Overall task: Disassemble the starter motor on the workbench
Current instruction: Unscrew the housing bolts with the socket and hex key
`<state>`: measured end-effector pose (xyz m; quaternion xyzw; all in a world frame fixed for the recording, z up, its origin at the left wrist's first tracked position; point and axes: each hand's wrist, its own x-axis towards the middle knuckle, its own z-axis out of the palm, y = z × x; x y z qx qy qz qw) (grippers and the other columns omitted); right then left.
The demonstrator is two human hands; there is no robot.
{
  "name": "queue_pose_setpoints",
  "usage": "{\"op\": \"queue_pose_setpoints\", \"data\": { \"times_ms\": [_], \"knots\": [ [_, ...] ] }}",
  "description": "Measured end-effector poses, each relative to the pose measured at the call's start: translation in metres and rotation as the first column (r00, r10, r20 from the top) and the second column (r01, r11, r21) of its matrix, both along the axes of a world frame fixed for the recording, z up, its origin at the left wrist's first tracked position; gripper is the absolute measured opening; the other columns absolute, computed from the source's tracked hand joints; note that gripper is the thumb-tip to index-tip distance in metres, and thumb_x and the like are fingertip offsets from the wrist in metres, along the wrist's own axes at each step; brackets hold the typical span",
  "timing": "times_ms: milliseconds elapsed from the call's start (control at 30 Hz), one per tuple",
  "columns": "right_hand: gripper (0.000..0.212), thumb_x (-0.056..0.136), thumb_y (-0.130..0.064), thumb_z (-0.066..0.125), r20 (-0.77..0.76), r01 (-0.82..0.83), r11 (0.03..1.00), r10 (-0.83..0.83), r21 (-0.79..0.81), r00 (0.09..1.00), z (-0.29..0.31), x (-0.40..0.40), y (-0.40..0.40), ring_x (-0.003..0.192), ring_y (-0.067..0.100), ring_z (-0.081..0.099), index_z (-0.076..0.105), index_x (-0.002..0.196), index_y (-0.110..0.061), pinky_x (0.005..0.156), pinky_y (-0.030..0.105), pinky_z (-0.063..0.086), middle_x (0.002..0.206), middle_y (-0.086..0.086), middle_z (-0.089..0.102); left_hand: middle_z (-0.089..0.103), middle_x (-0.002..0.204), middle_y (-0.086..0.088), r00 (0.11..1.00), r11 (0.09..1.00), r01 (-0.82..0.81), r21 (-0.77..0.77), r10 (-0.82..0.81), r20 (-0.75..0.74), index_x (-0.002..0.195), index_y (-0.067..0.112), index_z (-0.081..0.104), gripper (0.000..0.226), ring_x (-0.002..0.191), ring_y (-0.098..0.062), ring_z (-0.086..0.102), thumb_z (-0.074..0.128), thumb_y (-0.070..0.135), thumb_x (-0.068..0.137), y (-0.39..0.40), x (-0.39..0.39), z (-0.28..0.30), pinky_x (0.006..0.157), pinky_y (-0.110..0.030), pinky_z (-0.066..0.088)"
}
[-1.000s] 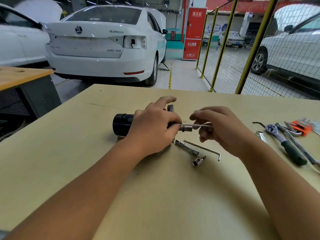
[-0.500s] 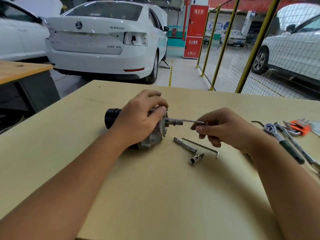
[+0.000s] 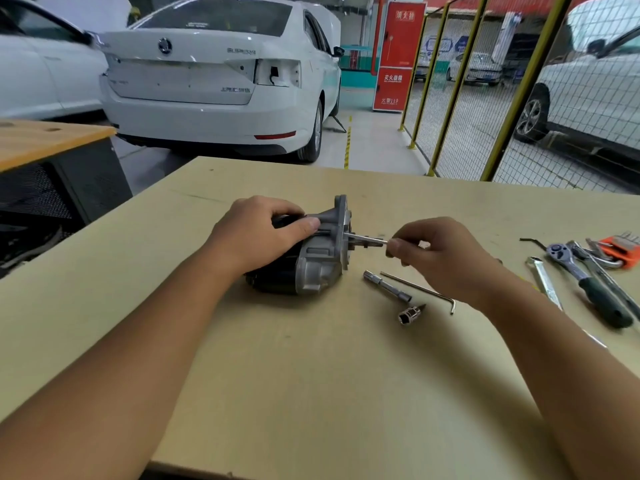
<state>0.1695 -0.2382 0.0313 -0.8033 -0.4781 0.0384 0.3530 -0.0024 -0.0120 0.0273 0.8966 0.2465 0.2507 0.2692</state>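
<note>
The starter motor (image 3: 311, 261) lies on its side near the middle of the tan surface (image 3: 311, 393), its black cylindrical body pointing left and its grey cast housing with the flat flange facing right. The left hand (image 3: 258, 233) is clamped over the top of the motor, fingers curled over the far side and the thumb pressed against the housing just behind the flange.

The right hand (image 3: 440, 256) sits just right of the flange, fingertips pinching a thin metal rod (image 3: 367, 239) that runs level from the flange face to the fingers — whether it is a long bolt or a tool shaft cannot be told.

On the surface just in front of the right hand lie 3 loose pieces: a short extension bar (image 3: 387, 286), a long hex key (image 3: 420, 291) with its bent end toward the right, and a small socket (image 3: 410, 314) nearest the camera. The bar and the key lie close together, nearly parallel.

Well apart, at the right edge, a ratchet (image 3: 585, 282) with a dark green grip lies among other wrenches, beside an orange holder of hex keys (image 3: 621, 252) — the tools there overlap.

Beyond the surface stand a white sedan (image 3: 214, 74) and a yellow-framed mesh fence (image 3: 460, 109).
</note>
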Motion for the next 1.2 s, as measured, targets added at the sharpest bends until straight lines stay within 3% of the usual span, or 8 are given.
{"op": "queue_pose_setpoints", "data": {
  "times_ms": [100,267,433,567,667,833,1000,1200],
  "knots": [
    [0.012,0.09,-0.026,0.072,0.2,0.017,0.997,-0.031,0.071,0.979,0.003,-0.003,-0.002,0.072,0.007,0.058,0.074,0.079,-0.03,0.067,0.03,0.044,0.071,-0.013,0.067,0.074,0.097,0.023,1.0,1.0,-0.002,-0.009,0.002,0.006,0.099,0.045,0.077,0.057,0.102,-0.005,0.066,0.055,0.086,0.065,-0.002,-0.001,0.002,0.094,-0.04,0.056],
    [0.003,0.083,-0.024,0.079,0.355,0.022,0.996,-0.05,0.081,0.934,0.009,0.001,-0.007,0.072,0.008,0.058,0.078,0.081,-0.026,0.069,0.031,0.048,0.073,-0.014,0.067,0.074,0.103,0.02,1.0,1.0,0.002,0.01,-0.002,0.001,0.104,0.04,0.078,0.069,0.102,-0.006,0.066,0.055,0.088,0.061,-0.008,-0.001,0.001,0.095,-0.037,0.055],
    [0.007,0.08,-0.022,0.083,0.313,0.014,0.999,-0.026,0.039,0.949,0.016,0.001,-0.012,0.069,-0.002,0.055,0.077,0.078,-0.025,0.056,0.008,0.035,0.064,-0.018,0.061,0.072,0.101,0.023,1.0,1.0,0.023,-0.01,-0.023,0.011,0.104,0.041,0.077,0.069,0.099,0.001,0.064,0.06,0.087,0.056,-0.01,0.002,0.0,0.086,-0.029,0.052],
    [0.019,0.094,-0.03,0.067,0.182,-0.043,0.999,0.038,0.027,0.983,0.017,-0.002,-0.011,0.055,0.01,0.044,0.072,0.079,-0.02,0.052,0.024,0.033,0.055,-0.007,0.052,0.072,0.099,0.022,0.999,0.999,0.024,-0.049,-0.022,0.026,0.096,0.046,0.076,0.059,0.097,0.005,0.062,0.062,0.087,0.056,-0.01,0.002,0.0,0.085,-0.029,0.053],
    [0.022,0.098,-0.03,0.06,0.214,-0.033,0.998,0.045,-0.059,0.976,0.015,-0.006,-0.006,0.054,0.01,0.042,0.071,0.081,-0.02,0.053,0.03,0.03,0.057,-0.005,0.051,0.072,0.097,0.021,1.0,0.998,0.017,-0.056,-0.016,0.011,0.094,0.049,0.075,0.055,0.098,-0.002,0.064,0.058,0.088,0.06,-0.012,0.003,0.001,0.091,-0.036,0.056],
    [0.009,0.088,-0.029,0.074,0.271,0.02,0.999,-0.028,0.034,0.962,0.011,-0.007,-0.004,0.07,0.005,0.056,0.073,0.079,-0.028,0.063,0.03,0.046,0.067,-0.015,0.062,0.072,0.104,0.019,1.0,0.994,0.002,-0.11,-0.003,-0.006,0.097,0.046,0.076,0.063,0.105,-0.008,0.065,0.063,0.089,0.052,-0.014,0.004,0.003,0.099,-0.042,0.054],
    [0.012,0.083,-0.032,0.078,0.331,0.022,0.999,-0.035,0.042,0.943,0.008,-0.008,-0.001,0.073,0.007,0.057,0.069,0.078,-0.034,0.069,0.035,0.051,0.069,-0.019,0.06,0.072,0.108,0.017,1.0,0.994,-0.002,-0.114,0.0,-0.016,0.101,0.045,0.075,0.069,0.111,-0.014,0.064,0.063,0.089,0.049,-0.017,0.002,0.005,0.103,-0.046,0.05],
    [0.012,0.097,-0.029,0.06,0.284,-0.039,0.997,0.017,0.07,0.959,0.01,-0.008,-0.003,0.07,-0.001,0.052,0.069,0.089,-0.027,0.059,0.025,0.034,0.067,-0.016,0.056,0.074,0.103,0.018,1.0,0.993,-0.016,-0.114,0.015,-0.009,0.092,0.05,0.074,0.057,0.111,-0.017,0.065,0.057,0.09,0.056,-0.021,0.004,0.006,0.104,-0.05,0.048]
  ]
}}
